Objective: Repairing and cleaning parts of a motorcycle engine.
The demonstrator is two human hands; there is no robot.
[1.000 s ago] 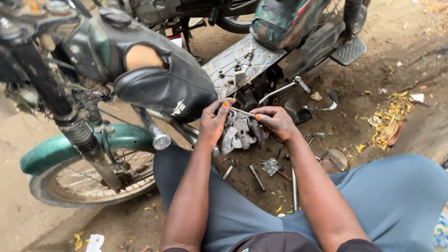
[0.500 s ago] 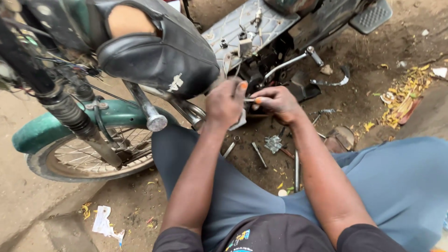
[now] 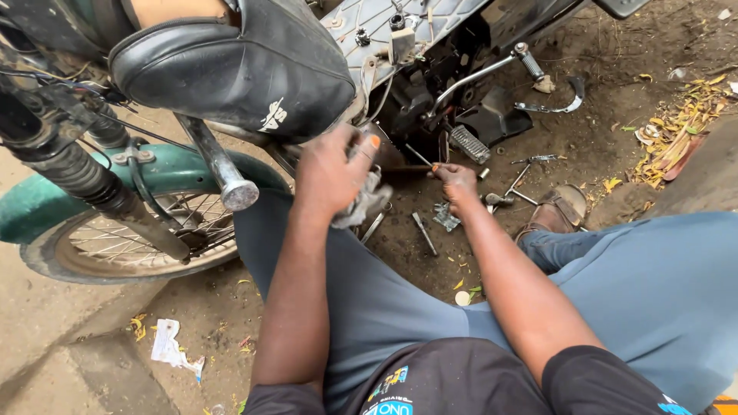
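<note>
My left hand (image 3: 332,170) grips a grey metal engine part (image 3: 367,201) and holds it up under the motorcycle's black seat (image 3: 238,73). My right hand (image 3: 455,184) is closed on a thin screwdriver-like tool (image 3: 413,166) whose shaft points left toward the metal part. Both hands are just below the motorcycle's engine area (image 3: 430,100), above the dirt ground. My blue-trousered legs (image 3: 384,307) are spread on either side of the hands.
A green rear mudguard and spoked wheel (image 3: 115,230) stand at left. The kick-start lever (image 3: 480,73) and a footpeg (image 3: 469,144) jut out at right. Loose tools and bolts (image 3: 424,233) lie on the dirt, with my brown shoe (image 3: 560,207), a crumpled paper (image 3: 171,346) and yellow leaves (image 3: 676,131).
The view has tilted downward and closer. My left hand has lifted the metal part toward the seat, and my right hand has moved apart from it to the right with the tool.
</note>
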